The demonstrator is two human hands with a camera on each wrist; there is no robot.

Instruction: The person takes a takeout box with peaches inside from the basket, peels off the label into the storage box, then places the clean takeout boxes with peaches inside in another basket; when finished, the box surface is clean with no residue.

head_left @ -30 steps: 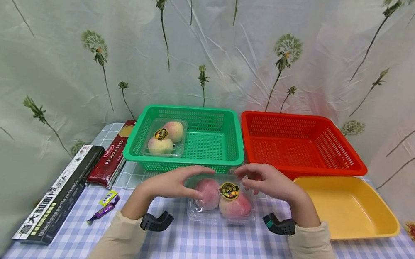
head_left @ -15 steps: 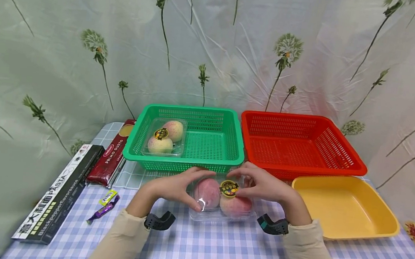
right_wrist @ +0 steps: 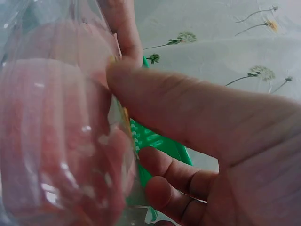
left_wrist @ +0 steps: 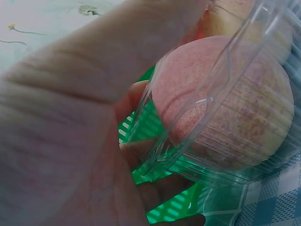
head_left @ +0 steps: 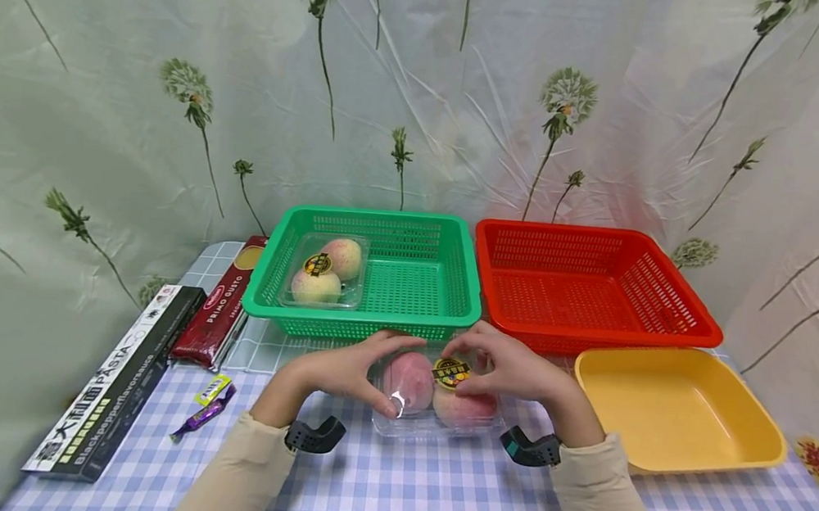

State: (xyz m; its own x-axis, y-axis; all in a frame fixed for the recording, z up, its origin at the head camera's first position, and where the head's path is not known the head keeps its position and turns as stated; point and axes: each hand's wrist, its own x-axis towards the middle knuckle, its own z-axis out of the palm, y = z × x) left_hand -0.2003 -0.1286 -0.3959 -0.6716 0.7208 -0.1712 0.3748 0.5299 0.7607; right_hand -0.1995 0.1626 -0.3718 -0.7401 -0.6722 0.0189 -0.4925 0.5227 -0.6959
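Observation:
A clear plastic box of peaches lies on the checked cloth in front of the baskets, two pink peaches showing through its lid. A round black-and-gold label marks the lid. My left hand grips the box's left end, thumb over the front part and fingers round the back. In the left wrist view, a peach shows through the ribbed wall beside those fingers. My right hand holds the lid's right part, its thumb at the label's edge and its other fingers bent at the back.
Behind stands a green basket with another peach box inside. A red basket and a yellow tray are at right. At left lie a black pasta box, a red spaghetti packet and two small wrapped sweets.
My right hand has moved left and down onto the lid, its thumb now by the label. My left hand's thumb has come down onto the box's front left part.

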